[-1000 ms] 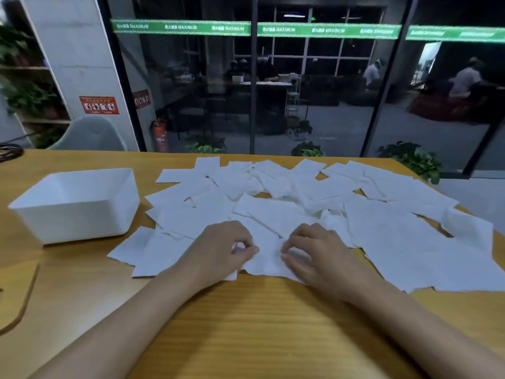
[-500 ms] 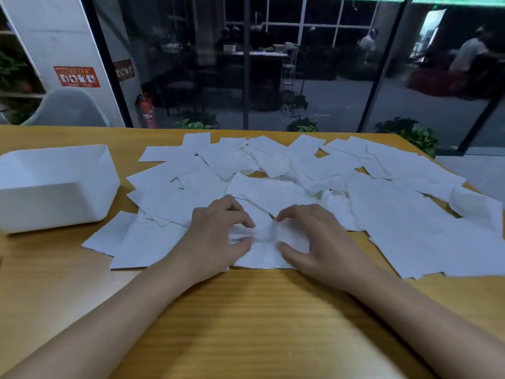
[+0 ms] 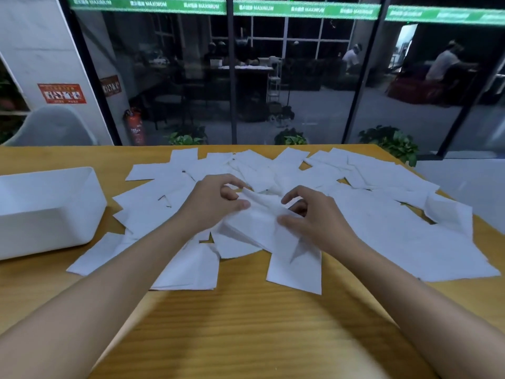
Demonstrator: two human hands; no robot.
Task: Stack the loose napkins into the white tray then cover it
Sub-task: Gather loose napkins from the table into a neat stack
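Gathering step: both hands are raising one lifted napkin (image 3: 262, 222) from the near middle of the spread. I judge the task is barely begun, since nothing shows inside the tray.
Lifted napkin: soft and creased, it is held just above the sheets beneath, between the two hands, and its near part sags.
Left hand (image 3: 216, 203): thumb and curled fingers are pinched on the napkin's left edge.
Right hand (image 3: 314, 217): the thumb lies on top of the right edge with the fingers bent over behind it, which looks like a pinch too.
Doing it well: I'd keep the sheet flat and square rather than bunched. I'd check that only the sheets meant come up, as thin paper clings. I'd also build a tidy pile with the edges lined up before carrying it left, which saves trips and fits the tray better.
Loose napkins (image 3: 382, 214): dozens overlap from left to far right, and a few lie near the table's front. Working from the near ones outward would avoid dragging the forearms over the rest.
White tray (image 3: 54, 228): it stands open at the left, just beside the spread, with one sheet's corner close to its near wall.
Cover: no lid is in view from where I stand, so it needs finding later.
Table (image 3: 246, 324): smooth wood, so sheets may slide when nudged.
Beyond: a glass wall (image 3: 300, 77) and potted plants (image 3: 289, 136) lie behind the far edge.
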